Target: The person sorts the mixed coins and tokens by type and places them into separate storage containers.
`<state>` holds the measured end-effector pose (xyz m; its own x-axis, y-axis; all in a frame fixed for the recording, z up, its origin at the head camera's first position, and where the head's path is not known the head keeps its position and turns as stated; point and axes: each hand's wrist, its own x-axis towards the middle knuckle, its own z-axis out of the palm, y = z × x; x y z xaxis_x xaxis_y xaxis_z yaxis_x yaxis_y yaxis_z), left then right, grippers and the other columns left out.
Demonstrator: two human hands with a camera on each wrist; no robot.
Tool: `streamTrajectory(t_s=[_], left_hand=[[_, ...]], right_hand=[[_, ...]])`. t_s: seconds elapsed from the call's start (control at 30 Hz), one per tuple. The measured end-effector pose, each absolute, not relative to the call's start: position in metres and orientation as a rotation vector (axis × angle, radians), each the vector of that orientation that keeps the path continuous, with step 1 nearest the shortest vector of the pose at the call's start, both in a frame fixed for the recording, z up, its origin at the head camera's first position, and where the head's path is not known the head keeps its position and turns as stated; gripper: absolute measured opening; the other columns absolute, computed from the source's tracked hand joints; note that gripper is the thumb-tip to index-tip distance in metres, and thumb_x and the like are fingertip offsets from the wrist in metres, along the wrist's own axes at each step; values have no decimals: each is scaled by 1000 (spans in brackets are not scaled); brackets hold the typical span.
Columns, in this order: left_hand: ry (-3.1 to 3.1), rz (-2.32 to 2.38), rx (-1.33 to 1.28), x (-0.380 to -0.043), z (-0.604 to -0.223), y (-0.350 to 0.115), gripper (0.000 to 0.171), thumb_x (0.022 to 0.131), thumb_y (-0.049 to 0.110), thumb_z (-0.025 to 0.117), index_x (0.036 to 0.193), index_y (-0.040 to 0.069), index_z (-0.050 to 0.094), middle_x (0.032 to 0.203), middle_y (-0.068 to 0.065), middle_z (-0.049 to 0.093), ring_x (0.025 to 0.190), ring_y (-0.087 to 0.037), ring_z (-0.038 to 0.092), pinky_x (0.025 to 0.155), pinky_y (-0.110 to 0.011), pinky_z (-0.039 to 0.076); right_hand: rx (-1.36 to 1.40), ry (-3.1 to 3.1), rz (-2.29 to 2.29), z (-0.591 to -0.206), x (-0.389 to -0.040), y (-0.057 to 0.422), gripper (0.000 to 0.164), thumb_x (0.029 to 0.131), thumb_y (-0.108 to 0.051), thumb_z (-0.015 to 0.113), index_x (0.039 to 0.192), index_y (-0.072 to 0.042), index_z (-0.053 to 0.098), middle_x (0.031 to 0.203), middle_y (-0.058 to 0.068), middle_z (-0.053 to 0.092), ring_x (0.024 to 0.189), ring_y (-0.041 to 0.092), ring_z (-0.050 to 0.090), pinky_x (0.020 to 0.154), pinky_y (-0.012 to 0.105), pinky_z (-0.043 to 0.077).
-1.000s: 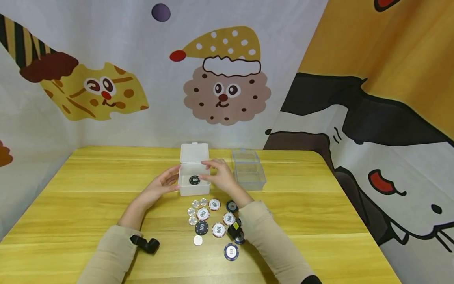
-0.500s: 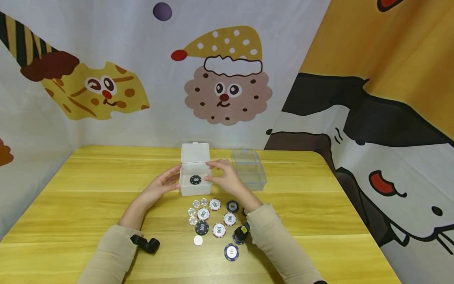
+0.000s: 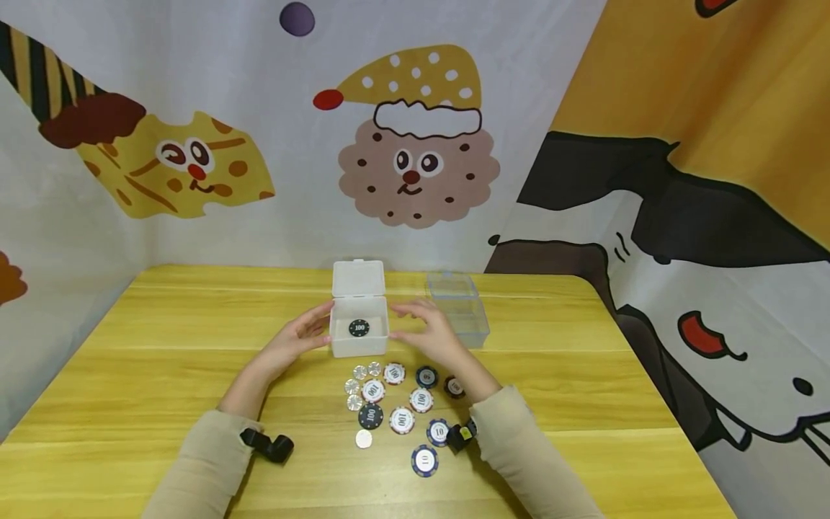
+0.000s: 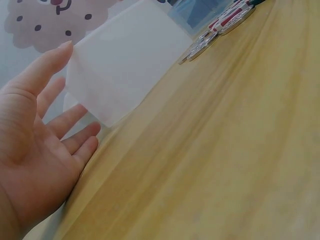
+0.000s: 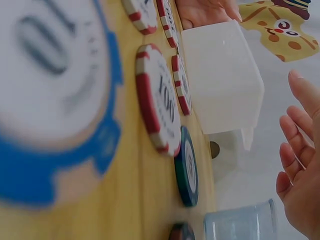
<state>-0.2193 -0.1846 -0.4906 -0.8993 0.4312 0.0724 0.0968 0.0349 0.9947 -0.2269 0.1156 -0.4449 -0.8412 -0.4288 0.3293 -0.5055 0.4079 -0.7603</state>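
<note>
A white lidded box stands with its lid raised, and a black 100 poker chip lies flat inside. My left hand is at the box's left side; in the left wrist view its thumb tip meets the box edge while the other fingers extend loosely. On the opposite side is my right hand, relaxed and holding nothing. The right wrist view shows a gap between its fingers and the white box. In front lie several poker chips, among them a white 100 chip and a blue-rimmed 10 chip.
A clear plastic box, lid up, stands behind my right hand. Several small silvery discs lie left of the chips, and a dark chip sits beside my right forearm. A patterned curtain hangs behind the table.
My right hand has withdrawn rightward from over the white box to beside it. A dark chip under the right sleeve has come into view. My left hand stays in place.
</note>
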Motion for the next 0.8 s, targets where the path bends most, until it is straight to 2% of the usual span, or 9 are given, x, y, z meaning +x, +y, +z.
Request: streamTrajectory(t_s=[0.13,0.43,0.57,0.8], left_hand=[[2070,1952,537,-219,-491,-184,64,95,4,57,151,8,26,154,-19,23,137,-43,23,110,-56,17],[2061,1963,542,-220,-493,-184,64,95,5,57,151,8,27,154,-19,24,137,-42,24,110,-56,17],[2063,1962,550,-220,-493,-184,64,95,6,58,151,8,27,154,-18,24,138,-41,24,110,-55,17],[2058,1964,546,-220,-494,-185,64,95,5,57,151,8,27,154,-18,24,138,-41,24,110,-55,18]], right_hand=[[866,-2601,1433,-445,-221,125,50,79,-21,78,123,-3,62,113,15,63,103,35,52,89,52,44],[928,-2590,1433,-449,-210,144,49,78,-18,79,121,-3,63,107,17,62,96,41,52,82,56,45],[913,-2584,1417,-451,-205,152,47,77,-17,80,120,-6,65,105,15,63,93,38,53,80,54,46],[905,-2606,1426,-452,-193,168,48,76,-15,81,119,-2,64,105,16,62,93,33,53,77,52,48]])
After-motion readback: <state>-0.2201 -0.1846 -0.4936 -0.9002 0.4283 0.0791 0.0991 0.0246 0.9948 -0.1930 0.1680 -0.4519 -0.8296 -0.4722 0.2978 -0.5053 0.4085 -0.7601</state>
